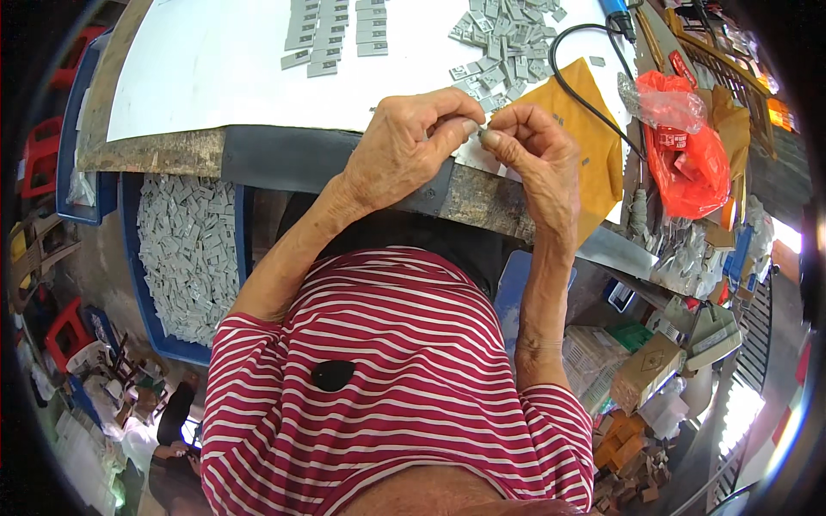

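Above the table's near edge, my left hand and my right hand come together fingertip to fingertip. Each has thumb and forefinger pinched; whatever small thing lies between them is mostly covered by the fingers, and I cannot make out its kind. Just beyond my hands is a loose pile of small flat grey pieces. Similar grey pieces are laid in columns on the white sheet, farther left. A yellow-brown cloth or paper piece lies beside my right hand, with a few tiny bits on it.
A blue bin full of grey pieces stands below the table at left. A blue-handled tool with a black cable lies at the far right. Near it sit a red plastic bag and, lower, cardboard boxes.
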A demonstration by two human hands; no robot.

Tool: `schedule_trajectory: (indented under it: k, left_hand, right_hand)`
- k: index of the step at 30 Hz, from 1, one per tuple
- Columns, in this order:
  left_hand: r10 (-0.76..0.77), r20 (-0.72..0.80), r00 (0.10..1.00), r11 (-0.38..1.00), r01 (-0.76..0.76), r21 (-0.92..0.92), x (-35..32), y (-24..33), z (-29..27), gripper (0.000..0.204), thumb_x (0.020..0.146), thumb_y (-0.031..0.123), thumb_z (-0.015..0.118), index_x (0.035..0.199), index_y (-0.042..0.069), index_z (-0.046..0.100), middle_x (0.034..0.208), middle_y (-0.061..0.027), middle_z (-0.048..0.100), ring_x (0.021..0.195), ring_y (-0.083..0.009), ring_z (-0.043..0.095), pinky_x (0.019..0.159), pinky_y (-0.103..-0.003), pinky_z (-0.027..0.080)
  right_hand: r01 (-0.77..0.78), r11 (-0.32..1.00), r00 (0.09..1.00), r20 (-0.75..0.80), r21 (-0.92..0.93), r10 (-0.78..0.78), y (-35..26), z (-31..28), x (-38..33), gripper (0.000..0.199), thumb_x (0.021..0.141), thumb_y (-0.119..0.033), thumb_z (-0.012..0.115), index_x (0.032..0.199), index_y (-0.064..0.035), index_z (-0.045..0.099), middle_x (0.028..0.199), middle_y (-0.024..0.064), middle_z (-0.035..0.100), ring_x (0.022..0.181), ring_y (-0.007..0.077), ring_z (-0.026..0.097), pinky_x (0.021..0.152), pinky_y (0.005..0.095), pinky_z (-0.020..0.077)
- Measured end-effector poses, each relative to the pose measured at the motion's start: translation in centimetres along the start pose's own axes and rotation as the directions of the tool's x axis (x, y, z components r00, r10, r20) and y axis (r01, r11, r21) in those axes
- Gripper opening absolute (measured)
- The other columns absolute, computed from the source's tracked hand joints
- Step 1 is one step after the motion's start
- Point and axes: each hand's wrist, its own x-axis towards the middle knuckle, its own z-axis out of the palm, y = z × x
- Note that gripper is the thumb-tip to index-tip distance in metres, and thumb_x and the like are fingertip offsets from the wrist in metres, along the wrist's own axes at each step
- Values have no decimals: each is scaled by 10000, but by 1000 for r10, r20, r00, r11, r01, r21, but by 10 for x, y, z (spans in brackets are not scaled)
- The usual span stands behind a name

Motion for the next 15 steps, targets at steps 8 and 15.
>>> schedule_trajectory:
  k: [8,15]
  left_hand:
    - [-115,44,992,981,121,-152,0,-2,-4,126,841,85,545,922,22,618,738,0,574,605,-49,496,551,-175,430]
    - [-120,52,991,965,129,-229,-1,-3,-2,125,840,75,545,929,19,614,716,-3,566,598,-49,498,557,-173,436]
  right_hand:
    - [0,999,1000,13,47,-1,-1,2,-1,124,778,-64,638,875,3,603,696,2,575,620,51,513,545,176,406]
    - [-63,956,997,58,288,49,7,1,-2,156,766,-65,654,892,22,624,690,22,581,590,72,505,532,184,409]
